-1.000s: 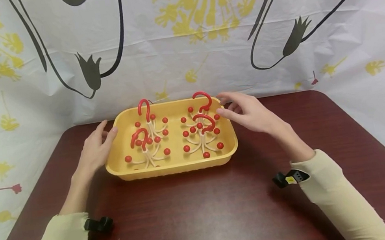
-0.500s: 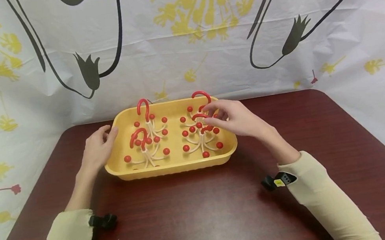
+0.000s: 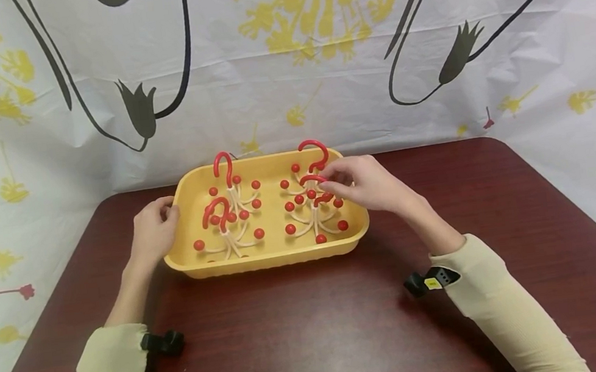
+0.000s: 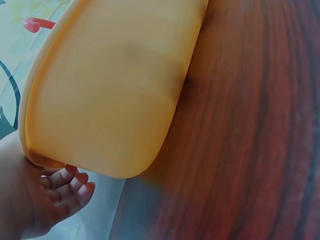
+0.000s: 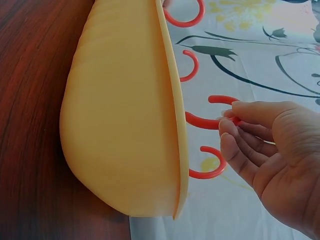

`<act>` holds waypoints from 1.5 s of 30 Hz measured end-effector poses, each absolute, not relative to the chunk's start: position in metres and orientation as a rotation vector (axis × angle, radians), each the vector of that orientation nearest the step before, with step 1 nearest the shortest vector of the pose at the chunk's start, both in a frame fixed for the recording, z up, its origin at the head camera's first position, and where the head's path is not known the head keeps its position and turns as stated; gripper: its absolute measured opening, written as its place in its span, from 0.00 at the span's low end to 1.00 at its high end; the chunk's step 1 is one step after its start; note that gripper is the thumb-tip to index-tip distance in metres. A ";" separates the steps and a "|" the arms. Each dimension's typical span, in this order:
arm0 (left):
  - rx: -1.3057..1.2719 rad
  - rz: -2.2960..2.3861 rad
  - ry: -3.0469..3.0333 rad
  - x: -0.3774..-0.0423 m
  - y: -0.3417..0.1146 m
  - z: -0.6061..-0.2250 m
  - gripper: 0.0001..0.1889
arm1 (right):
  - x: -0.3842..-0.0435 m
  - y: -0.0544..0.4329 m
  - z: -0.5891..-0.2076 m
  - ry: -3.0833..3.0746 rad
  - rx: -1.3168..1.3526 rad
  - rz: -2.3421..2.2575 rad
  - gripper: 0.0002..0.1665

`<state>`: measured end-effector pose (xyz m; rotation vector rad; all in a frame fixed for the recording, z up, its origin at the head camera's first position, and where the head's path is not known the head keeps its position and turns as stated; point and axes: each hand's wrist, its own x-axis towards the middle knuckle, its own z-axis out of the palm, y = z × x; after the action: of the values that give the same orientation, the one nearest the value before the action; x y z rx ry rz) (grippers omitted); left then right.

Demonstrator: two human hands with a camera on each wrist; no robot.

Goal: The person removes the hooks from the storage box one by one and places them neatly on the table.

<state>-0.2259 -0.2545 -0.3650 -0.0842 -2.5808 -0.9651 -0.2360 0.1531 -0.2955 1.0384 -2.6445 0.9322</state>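
Four red-hooked pcs. (image 3: 231, 196) w/ red balls (image 3: 291, 230) stand in yellow tray (image 3: 263, 265) on table (image 3: 293, 334), per head view. L hand (image 3: 153, 230) at tray's L rim; R hand (image 3: 366, 185) pinches near-R hook (image 3: 310, 178). L-wrist view adds: L fingers (image 4: 75, 200) curled beneath rim, gripping tray; thumb hidden. R-wrist view adds: R digits (image 5: 240, 155) closed on that hook, above rim; outer wall (image 5: 120, 125) screens balls & stems, seen in head view only.

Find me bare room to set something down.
The table is bare this side of the yellow tray, between the sleeves, and right of the right hand. Inside the tray, a strip is free down the middle; red hooks and balls crowd both sides.
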 end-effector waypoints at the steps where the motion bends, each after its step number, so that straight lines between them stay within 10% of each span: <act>1: -0.078 -0.970 -2.579 -0.226 -0.255 -0.365 0.18 | -0.236 0.153 -0.295 -2.637 1.037 0.936 0.07; 45: 0.047 -1.068 -2.530 -0.226 -0.253 -0.369 0.17 | -0.227 0.212 -0.247 -2.342 0.759 0.933 0.09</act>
<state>-0.2259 -0.2533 -0.3693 0.0469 -2.5300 -1.0682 -0.2270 0.2124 -0.2466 0.7593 -2.3420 0.9326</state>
